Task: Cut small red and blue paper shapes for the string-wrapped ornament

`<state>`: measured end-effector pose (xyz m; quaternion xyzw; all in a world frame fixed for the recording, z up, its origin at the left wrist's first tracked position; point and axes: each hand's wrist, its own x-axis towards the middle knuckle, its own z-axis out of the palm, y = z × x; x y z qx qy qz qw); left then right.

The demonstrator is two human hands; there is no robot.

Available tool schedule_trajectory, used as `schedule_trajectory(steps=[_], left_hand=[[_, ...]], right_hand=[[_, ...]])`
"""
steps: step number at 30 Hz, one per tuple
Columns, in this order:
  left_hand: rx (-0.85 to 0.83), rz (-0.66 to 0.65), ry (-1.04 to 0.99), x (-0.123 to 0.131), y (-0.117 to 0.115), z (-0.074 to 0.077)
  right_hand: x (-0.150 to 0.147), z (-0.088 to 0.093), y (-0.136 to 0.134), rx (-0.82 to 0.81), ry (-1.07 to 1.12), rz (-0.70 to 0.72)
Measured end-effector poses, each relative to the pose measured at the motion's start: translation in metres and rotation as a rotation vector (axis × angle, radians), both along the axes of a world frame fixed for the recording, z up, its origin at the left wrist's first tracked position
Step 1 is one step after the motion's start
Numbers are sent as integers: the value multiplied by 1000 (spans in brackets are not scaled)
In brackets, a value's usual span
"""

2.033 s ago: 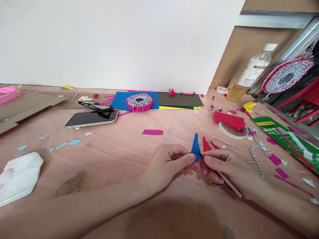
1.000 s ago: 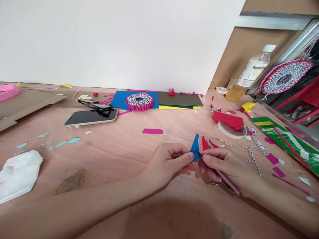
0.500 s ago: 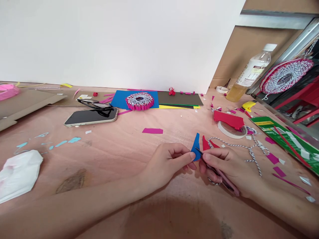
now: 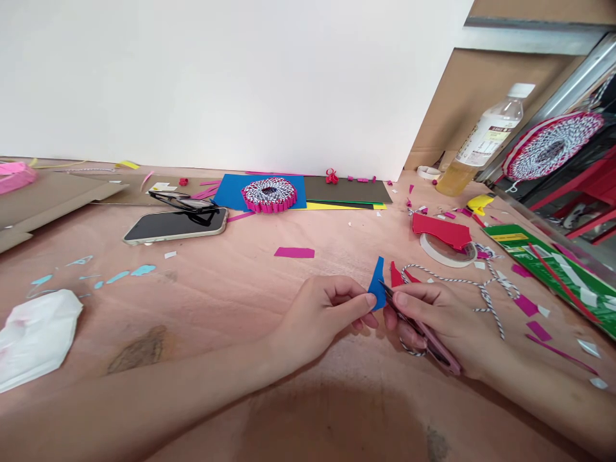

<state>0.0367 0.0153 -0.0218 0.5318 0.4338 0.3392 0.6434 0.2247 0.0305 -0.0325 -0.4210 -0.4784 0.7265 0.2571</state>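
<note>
Between the thumb and fingers of my left hand (image 4: 332, 311) is a small tapered piece of blue paper (image 4: 376, 285), held upright above the table. My right hand (image 4: 433, 317) is closed around scissors (image 4: 436, 346) with dark blades and dull pink handles. Their blade tips meet the right edge of the blue paper. Just behind them lie red paper pieces (image 4: 395, 274), partly covered by my right hand. Black-and-white twisted cord (image 4: 447, 278) runs from behind that hand across the table.
Right of my hands lie a tape roll (image 4: 445, 258) under red paper (image 4: 440, 232), a green packet (image 4: 524, 250) and pink scraps. A bottle (image 4: 481, 141) stands at the back right. Behind are a phone (image 4: 178, 226), glasses (image 4: 180, 202) and a round woven piece (image 4: 269, 196) on blue paper.
The scissor tips have shifted very slightly against the right edge of the blue paper. Both hands stay in nearly the same place.
</note>
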Motion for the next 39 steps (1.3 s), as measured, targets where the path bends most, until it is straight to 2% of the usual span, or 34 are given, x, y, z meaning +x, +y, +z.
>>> schedule_trajectory(steps=[13,17,39], left_hand=[[-4,1,-2,0,0,0],[-11,14,11,0,-1,-1],[-13,10,-36,1,-1,2]], right_hand=[[1,0,-1,9,5,-5],[1,-1,-1,-40,37,-30],[1,3,2,2,1,53]])
